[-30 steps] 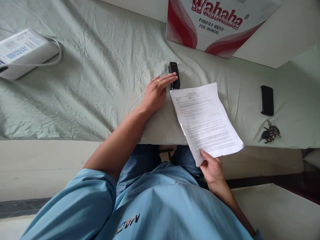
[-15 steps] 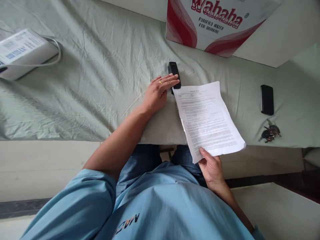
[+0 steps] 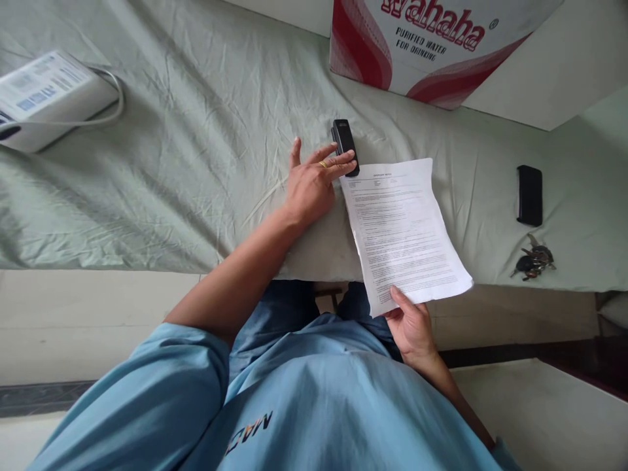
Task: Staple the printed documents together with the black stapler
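While the left hand (image 3: pixel 314 186) rests spread on the stapler (image 3: pixel 344 142), the right hand's (image 3: pixel 412 327) grip pinches the paper (image 3: pixel 402 229).

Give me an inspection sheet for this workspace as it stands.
Surface: bed under a wrinkled pale green sheet.
Job's things: black stapler lying at the top left corner of the printed papers.
Clutter: black phone, bunch of keys.
Hands: left hand, fingers on the stapler; right hand grips the papers' lower edge.
Cables: white cable looped around the white box.
Surroundings: Wahaha water carton.
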Demonstrator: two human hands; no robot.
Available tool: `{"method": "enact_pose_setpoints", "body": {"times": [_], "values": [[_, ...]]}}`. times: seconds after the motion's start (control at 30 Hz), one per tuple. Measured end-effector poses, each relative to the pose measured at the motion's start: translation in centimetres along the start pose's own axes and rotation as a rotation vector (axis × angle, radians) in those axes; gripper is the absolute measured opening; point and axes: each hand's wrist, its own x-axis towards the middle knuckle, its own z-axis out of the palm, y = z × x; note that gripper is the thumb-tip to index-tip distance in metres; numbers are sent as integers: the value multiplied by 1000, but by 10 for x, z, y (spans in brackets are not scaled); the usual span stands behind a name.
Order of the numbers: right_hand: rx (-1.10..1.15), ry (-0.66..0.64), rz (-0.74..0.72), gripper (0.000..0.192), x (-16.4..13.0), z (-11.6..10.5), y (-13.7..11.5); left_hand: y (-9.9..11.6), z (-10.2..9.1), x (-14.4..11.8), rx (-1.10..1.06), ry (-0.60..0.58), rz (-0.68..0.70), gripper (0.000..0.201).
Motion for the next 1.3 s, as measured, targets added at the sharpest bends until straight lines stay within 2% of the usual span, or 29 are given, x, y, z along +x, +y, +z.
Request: {"method": "enact_pose_setpoints", "body": {"times": [0.13,0.27,0.33,0.4,0.47,0.5,0.57,0.63,0.7,0.8,0.87,0.93,1.03,1.07,1.13,1.23,1.3], "values": [[-15,-34,22,55,1,1,-1,-7,7,0,-68,43,-16,47],[-12,-36,41,54,-4,-7,7,-15,9,4,-146,17,13,45],[-1,-16,51,54,-8,-14,13,-12,7,2,-176,-8,31,49],[13,10,59,54,-13,-22,19,-1,1,-8,-236,19,3,58],[29,29,65,53,-17,-29,24,19,-5,-28,-368,110,-104,60],[35,33,66,53,-19,-31,26,31,-8,-42,-456,147,-191,58],[40,31,64,52,-21,-34,31,55,-15,-74,-654,143,-424,53],[31,10,58,51,-23,-34,34,77,-21,-109,-836,-70,-679,76],[15,-22,53,50,-24,-31,36,92,-24,-139,-950,-287,-851,84],[-21,-78,65,50,-25,-27,39,103,-20,-170,-1071,-427,-987,86],[-71,-135,93,51,-27,-26,42,104,-11,-183,-1192,-396,-985,83],[-149,-217,118,50,-28,-27,46,103,2,-191,-1309,-305,-1011,73],[-224,-312,160,46,-28,-33,49,100,19,-198,-1379,-119,-1163,57],[-217,-310,158,47,-27,-36,47,99,22,-199,-1377,-62,-1190,57],[-156,-223,88,50,-22,-43,38,97,25,-200,-1371,-7,-1162,60],[-88,-58,-105,58,-11,-55,13,96,19,-199,-1359,-44,-1075,64],[-138,-73,-174,61,-5,-63,-4,95,13,-199,-1338,-86,-1078,65]]}}
